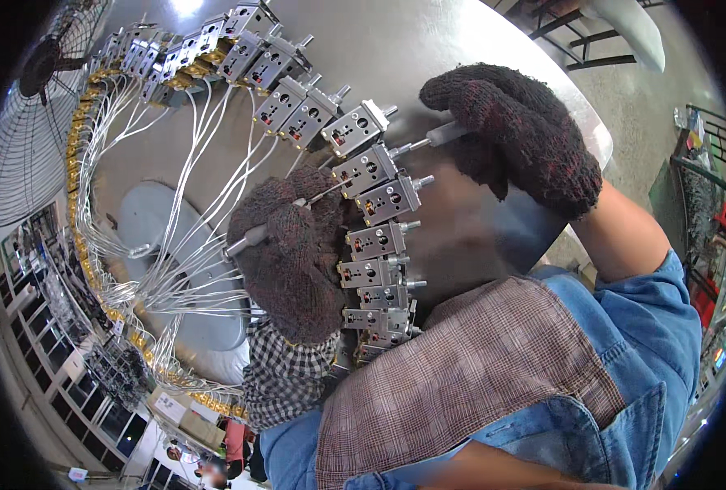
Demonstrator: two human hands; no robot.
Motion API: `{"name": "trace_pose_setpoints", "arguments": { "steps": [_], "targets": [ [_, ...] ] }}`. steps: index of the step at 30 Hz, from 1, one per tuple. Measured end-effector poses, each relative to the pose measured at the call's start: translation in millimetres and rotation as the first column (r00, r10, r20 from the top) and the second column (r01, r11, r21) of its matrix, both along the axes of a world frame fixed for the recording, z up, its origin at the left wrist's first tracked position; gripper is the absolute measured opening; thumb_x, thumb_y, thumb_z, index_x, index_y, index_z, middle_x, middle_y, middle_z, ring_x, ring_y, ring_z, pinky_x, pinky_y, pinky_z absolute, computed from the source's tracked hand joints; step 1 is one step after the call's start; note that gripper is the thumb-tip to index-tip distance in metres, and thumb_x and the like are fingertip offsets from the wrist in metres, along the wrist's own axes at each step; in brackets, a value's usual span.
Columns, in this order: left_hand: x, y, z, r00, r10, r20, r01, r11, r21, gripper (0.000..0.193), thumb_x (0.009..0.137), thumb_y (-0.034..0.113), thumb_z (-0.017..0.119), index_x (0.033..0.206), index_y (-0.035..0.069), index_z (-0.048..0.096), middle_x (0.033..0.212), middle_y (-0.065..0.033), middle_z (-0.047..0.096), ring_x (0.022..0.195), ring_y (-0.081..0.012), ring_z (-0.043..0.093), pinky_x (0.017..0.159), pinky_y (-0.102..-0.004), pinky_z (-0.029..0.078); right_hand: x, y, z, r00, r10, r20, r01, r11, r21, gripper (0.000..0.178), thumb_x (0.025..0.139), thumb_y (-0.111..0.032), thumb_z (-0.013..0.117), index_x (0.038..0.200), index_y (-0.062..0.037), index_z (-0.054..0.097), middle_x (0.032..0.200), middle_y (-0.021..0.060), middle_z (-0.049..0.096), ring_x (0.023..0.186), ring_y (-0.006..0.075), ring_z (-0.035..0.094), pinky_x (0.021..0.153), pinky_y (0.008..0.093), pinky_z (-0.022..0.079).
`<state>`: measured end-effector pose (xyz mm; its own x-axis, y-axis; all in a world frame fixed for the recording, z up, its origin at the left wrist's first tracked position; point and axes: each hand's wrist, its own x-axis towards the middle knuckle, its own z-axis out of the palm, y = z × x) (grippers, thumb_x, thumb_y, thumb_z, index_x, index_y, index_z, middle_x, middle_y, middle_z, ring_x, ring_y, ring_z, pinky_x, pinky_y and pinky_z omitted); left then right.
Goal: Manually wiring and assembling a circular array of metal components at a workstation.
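Observation:
Both my hands wear dark knitted gloves. My left hand [293, 245] is closed on a slim screwdriver [249, 242] with a pale handle; its thin blade reaches the left side of a small silver metal box [365, 170] with a protruding shaft. From the other side, my right hand [522, 135] grips a second driver [445, 134] by its greyish handle, its metal end meeting the shaft of that same box. Similar metal boxes [377, 241] stand in a curved row above and below it. The glove hides part of the left blade.
White wires [191, 196] run from the boxes to a round grey disc [146, 208] at the left. Brass-coloured parts [75, 163] line the outer rim of the ring. A caged fan [24, 139] stands at far left. The metal tabletop [461, 41] ends at the right.

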<state>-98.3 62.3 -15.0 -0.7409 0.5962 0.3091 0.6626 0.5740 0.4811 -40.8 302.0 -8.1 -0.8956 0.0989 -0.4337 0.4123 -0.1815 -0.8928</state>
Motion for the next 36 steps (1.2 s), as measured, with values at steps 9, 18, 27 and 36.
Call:
{"name": "trace_pose_setpoints", "arguments": {
  "steps": [9, 18, 27, 36],
  "targets": [
    [1, 0, -3, 0.909, -0.025, 0.417, -0.113, 0.946, 0.304, 0.019, 0.09, 0.015, 0.052, 0.103, 0.002, 0.049, 0.096, -0.0118, 0.056, 0.08, -0.0201, 0.059, 0.064, -0.0306, 0.052, 5, 0, -17, 0.945, -0.011, -0.328, 0.072, 0.982, 0.176, 0.032, 0.087, -0.028, 0.055, 0.111, -0.007, 0.058, 0.078, 0.0071, 0.062, 0.068, 0.0108, 0.059, 0.055, 0.0244, 0.05],
    [4, 10, 2, 0.866, 0.104, 0.489, -0.32, 0.867, 0.381, 0.01, 0.079, 0.011, 0.061, 0.082, 0.001, 0.061, 0.084, -0.0084, 0.063, 0.073, -0.0183, 0.061, 0.065, -0.0306, 0.048, 3, -2, -13, 0.948, -0.024, -0.319, 0.052, 0.995, 0.079, 0.03, 0.086, -0.021, 0.055, 0.112, -0.0059, 0.057, 0.079, 0.0044, 0.061, 0.069, 0.0105, 0.059, 0.052, 0.0234, 0.049],
    [6, -3, -13, 0.863, 0.104, 0.494, -0.287, 0.906, 0.311, 0.032, 0.09, 0.03, 0.05, 0.102, 0.001, 0.046, 0.095, -0.0132, 0.056, 0.076, -0.0175, 0.057, 0.064, -0.0279, 0.049, 0, 1, -16, 0.957, 0.176, -0.232, -0.05, 0.884, 0.464, 0.027, 0.09, -0.025, 0.047, 0.106, -0.007, 0.06, 0.067, 0.0062, 0.059, 0.049, 0.0106, 0.057, 0.042, 0.0218, 0.045],
    [12, 21, 5, 0.613, -0.253, 0.749, -0.606, 0.458, 0.651, 0.019, 0.086, 0.016, 0.055, 0.083, -0.003, 0.057, 0.086, -0.0107, 0.061, 0.071, -0.0169, 0.059, 0.061, -0.0274, 0.049, 0, -4, -7, 0.995, -0.06, -0.08, 0.059, 0.998, -0.018, 0.028, 0.088, -0.023, 0.052, 0.111, -0.0074, 0.057, 0.074, 0.0071, 0.06, 0.059, 0.0101, 0.058, 0.047, 0.0225, 0.047]
  ]
}}
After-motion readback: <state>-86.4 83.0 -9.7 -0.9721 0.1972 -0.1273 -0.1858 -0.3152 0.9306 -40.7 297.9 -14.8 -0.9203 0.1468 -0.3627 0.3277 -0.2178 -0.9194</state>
